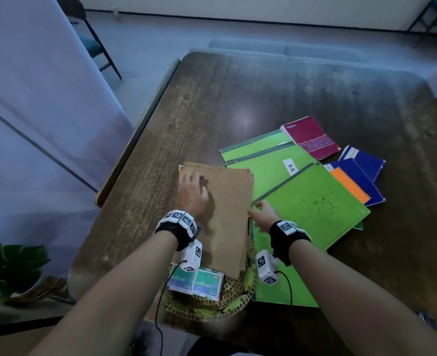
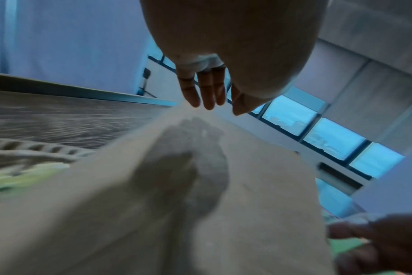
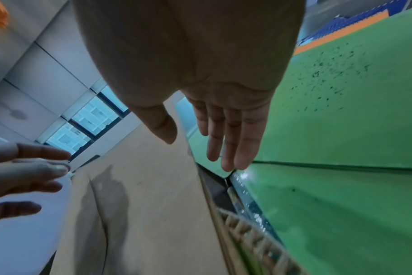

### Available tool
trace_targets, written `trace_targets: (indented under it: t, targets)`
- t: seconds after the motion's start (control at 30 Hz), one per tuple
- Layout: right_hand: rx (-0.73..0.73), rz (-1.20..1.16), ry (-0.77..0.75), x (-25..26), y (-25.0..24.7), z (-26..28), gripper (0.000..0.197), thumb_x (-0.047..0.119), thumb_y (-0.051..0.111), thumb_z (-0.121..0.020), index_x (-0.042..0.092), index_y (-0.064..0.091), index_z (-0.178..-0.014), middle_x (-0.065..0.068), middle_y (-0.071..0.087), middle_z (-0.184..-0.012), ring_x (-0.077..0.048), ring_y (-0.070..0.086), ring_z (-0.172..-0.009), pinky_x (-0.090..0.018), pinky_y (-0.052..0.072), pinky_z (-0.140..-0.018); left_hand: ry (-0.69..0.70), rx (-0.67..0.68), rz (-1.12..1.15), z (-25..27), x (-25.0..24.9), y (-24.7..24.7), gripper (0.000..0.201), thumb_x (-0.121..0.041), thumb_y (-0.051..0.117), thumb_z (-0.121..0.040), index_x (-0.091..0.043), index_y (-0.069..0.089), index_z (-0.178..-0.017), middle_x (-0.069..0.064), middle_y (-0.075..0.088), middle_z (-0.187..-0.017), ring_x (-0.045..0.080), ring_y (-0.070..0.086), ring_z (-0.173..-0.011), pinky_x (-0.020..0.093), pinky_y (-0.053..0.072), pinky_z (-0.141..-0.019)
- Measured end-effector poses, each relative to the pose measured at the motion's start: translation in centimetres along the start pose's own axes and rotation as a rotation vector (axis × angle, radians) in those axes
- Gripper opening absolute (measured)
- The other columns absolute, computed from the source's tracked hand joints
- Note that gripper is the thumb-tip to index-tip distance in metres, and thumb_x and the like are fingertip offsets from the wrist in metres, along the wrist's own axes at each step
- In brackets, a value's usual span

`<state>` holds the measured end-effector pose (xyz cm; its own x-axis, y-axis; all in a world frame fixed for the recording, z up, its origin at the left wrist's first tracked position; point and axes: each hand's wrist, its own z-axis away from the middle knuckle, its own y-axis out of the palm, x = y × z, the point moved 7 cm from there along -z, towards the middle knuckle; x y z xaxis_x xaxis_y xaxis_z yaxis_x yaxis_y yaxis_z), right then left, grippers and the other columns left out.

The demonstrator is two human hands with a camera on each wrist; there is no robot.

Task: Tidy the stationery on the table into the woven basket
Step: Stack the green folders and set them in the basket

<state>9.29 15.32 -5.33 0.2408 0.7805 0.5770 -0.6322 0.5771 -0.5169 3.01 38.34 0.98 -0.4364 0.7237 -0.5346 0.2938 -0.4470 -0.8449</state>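
You see a dark wooden counter [image 1: 212, 104], grainy with a dull sheen. The brown envelope [image 1: 227, 201] is matt paper. The green folders [image 1: 312, 209] look like smooth plastic, and the woven basket [image 1: 235, 299] is rough openwork.

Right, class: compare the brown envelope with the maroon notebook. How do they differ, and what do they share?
The brown envelope is plain and larger; the maroon notebook is smaller and carries printed lettering. The envelope's near end lies over the basket while the notebook lies flat on the table, overlapping a green folder. The left hand hovers over the envelope; nothing touches the notebook. Both are flat, rectangular stationery.
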Motion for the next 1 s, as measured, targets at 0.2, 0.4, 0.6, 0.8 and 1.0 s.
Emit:
trace_targets:
  t: [0.2, 0.4, 0.6, 0.8, 1.0]
  targets:
    - [-0.101, 0.016, 0.08, -4.2, -6.5, 0.3, 0.044, 0.034, 0.054, -0.097, 0.009, 0.051, -0.133, -0.009, 0.064, -0.118, -0.026, 0.063, -0.102, -0.039, 0.053, -0.087, 0.254, 0.165, 0.179, 0.5, -10.1, 4.2, 0.014, -0.028, 0.053, -0.099, -0.019, 0.062, -0.105, -0.004, 0.063, -0.101, 0.013, 0.06, -0.09, 0.028, 0.051, -0.082]
    - [-0.13, 0.06, 0.266, -10.9, -13.3, 0.9, 0.052, 0.03, 0.053, -0.099, 0.0, 0.046, -0.141, -0.02, 0.055, -0.135, -0.034, 0.056, -0.119, -0.036, 0.047, -0.093, 0.344, 0.471, 0.167, 0.6, -17.7, 11.6, 0.028, -0.036, 0.05, -0.101, -0.017, 0.061, -0.118, 0.001, 0.068, -0.108, 0.011, 0.064, -0.09, 0.023, 0.055, -0.08]
    - [-0.137, 0.087, 0.373, -16.8, -17.4, 0.5, 0.046, 0.034, 0.057, -0.095, 0.002, 0.058, -0.128, -0.016, 0.063, -0.124, -0.03, 0.061, -0.106, -0.031, 0.047, -0.079, 0.275, 0.558, 0.105, -0.1, -21.0, 18.1, 0.038, -0.04, 0.055, -0.098, -0.015, 0.057, -0.127, 0.004, 0.063, -0.124, 0.018, 0.06, -0.11, 0.035, 0.051, -0.099]
    - [-0.104, -0.009, 0.404, -20.2, -19.2, -2.1, 0.043, 0.033, 0.062, -0.092, 0.006, 0.06, -0.126, -0.013, 0.065, -0.12, -0.027, 0.06, -0.096, -0.029, 0.048, -0.08, 0.139, 0.523, -0.032, -2.4, -20.9, 22.5, 0.05, -0.039, 0.058, -0.096, -0.013, 0.05, -0.138, 0.006, 0.05, -0.142, 0.023, 0.051, -0.128, 0.039, 0.044, -0.109]
    - [-0.04, -0.084, 0.407, -22.5, -18.3, -5.6, 0.072, 0.037, 0.067, -0.088, 0.009, 0.038, -0.148, -0.011, 0.054, -0.141, -0.027, 0.055, -0.125, -0.041, 0.047, -0.104, 0.013, 0.482, -0.206, -3.8, -17.9, 24.7, 0.051, -0.035, 0.065, -0.091, -0.013, 0.048, -0.135, 0.008, 0.053, -0.131, 0.023, 0.054, -0.119, 0.039, 0.049, -0.103]
